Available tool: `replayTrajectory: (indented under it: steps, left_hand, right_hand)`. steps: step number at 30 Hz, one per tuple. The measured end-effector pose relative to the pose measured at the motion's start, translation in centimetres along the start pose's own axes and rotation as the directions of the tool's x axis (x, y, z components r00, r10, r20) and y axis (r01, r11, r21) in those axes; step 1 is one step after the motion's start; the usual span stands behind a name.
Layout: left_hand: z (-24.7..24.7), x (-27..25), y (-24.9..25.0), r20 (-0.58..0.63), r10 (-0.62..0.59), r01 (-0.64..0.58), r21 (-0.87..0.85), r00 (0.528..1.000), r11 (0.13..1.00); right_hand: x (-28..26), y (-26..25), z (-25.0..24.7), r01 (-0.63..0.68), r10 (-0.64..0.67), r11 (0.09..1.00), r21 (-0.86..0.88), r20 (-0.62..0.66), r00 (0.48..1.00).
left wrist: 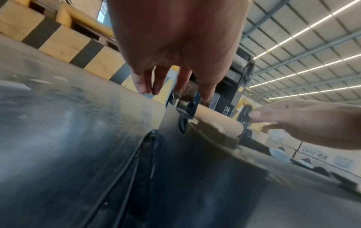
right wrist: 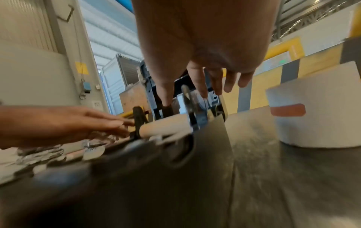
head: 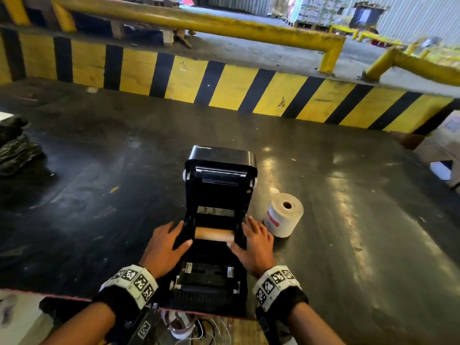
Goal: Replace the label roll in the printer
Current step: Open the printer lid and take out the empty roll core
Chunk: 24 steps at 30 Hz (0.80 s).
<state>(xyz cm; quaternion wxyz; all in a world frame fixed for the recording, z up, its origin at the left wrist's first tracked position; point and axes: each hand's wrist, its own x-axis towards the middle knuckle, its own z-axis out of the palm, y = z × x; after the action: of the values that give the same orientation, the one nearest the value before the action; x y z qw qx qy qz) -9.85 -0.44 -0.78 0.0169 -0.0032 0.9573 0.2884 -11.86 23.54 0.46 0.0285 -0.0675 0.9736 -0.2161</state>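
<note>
A black label printer (head: 221, 160) stands at the near edge of the dark table (head: 99, 195), its lid raised. A bare brown cardboard core (head: 214, 233) lies across its roll bay between two black guides. My left hand (head: 169, 239) rests on the printer's left wall, fingers straight and thumb pointing inward. On the right wall lies my right hand (head: 256, 239), its thumb near the core's right end. A full white label roll (head: 283, 215) with a red sticker stands on end just right of the printer. The wrist views show the core (left wrist: 216, 120) (right wrist: 166, 126), both hands (left wrist: 175, 61) (right wrist: 205, 61) and the roll (right wrist: 316, 108).
A crumpled black plastic bag (head: 15, 148) lies at the table's left. A yellow-and-black striped barrier (head: 224, 88) runs behind the table. Cardboard boxes (head: 443, 150) stand at the right. Cables (head: 199, 329) hang below the table's near edge (head: 62, 296).
</note>
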Motion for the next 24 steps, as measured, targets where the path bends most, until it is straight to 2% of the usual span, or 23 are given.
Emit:
replayTrajectory:
  steps: [3,6,9,11,13,15,18,20,24]
  left_hand:
    - [1.1,1.2,0.2,-0.006,0.022,-0.022,0.053,1.0,0.998]
    - [1.3,1.9,0.9,-0.094,0.066,-0.064,0.03,0.993,0.998]
    - [0.1,1.8,2.0,-0.181,0.094,-0.11,-0.079,0.979,0.991]
    - [-1.2,1.3,3.7,-0.263,0.135,-0.191,-0.2,0.955,0.961]
    - [-2.2,0.5,6.1,-0.308,0.155,-0.251,-0.302,0.939,0.92]
    - [-2.4,-0.3,8.7,-0.298,0.181,-0.285,-0.352,0.937,0.892]
    - [-0.8,-0.8,11.9,-0.243,0.247,-0.329,-0.405,0.938,0.853]
    - [1.0,-0.9,14.1,-0.193,0.264,-0.324,-0.44,0.945,0.837]
    - [4.9,-0.7,18.2,-0.135,0.244,-0.279,-0.493,0.96,0.824]
  right_hand:
    - [-0.9,-0.4,1.2,-0.037,0.037,0.999,0.004,0.123,0.992]
    - [-0.9,-1.1,1.1,-0.056,0.047,0.996,0.07,0.117,0.992]
    - [-0.8,-1.5,0.0,-0.004,-0.004,0.958,0.287,0.024,1.0]
    - [-1.1,-1.5,-1.1,0.074,-0.02,0.863,0.5,-0.112,0.993]
    - [-1.8,-1.1,-2.6,0.154,0.03,0.761,0.63,-0.272,0.962]
    - [-2.3,0.2,-4.1,0.208,0.098,0.708,0.675,-0.385,0.918]
    - [-2.6,3.2,-5.9,0.221,0.188,0.677,0.702,-0.456,0.87]
    - [-2.9,5.9,-6.5,0.186,0.237,0.662,0.726,-0.438,0.867]
    - [-4.3,11.7,-7.9,0.082,0.306,0.593,0.801,-0.319,0.897]
